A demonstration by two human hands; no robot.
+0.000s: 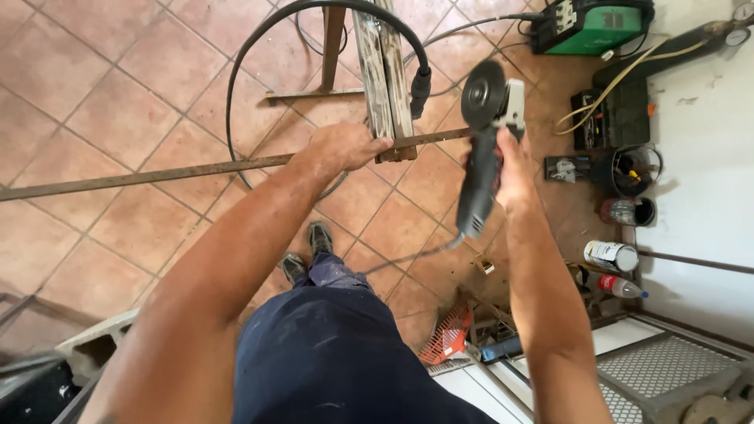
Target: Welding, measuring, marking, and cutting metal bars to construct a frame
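My left hand (345, 147) grips a long rusty metal bar (141, 177) where it lies across a metal trestle (385, 74). The bar runs from the left edge of the view to the right, past the trestle. My right hand (514, 169) holds a grey angle grinder (481, 169) upright. Its dark disc (483, 94) sits at the bar's right end. The grinder's cable (408, 256) trails down toward my legs.
A black hose (236, 71) loops over the tiled floor. A green welding machine (593, 23) stands at the top right, with a dark case (616, 118), cans (613, 255) and a bottle (620, 285) along the white wall. A concrete block (98, 345) lies lower left, metal mesh (664, 365) lower right.
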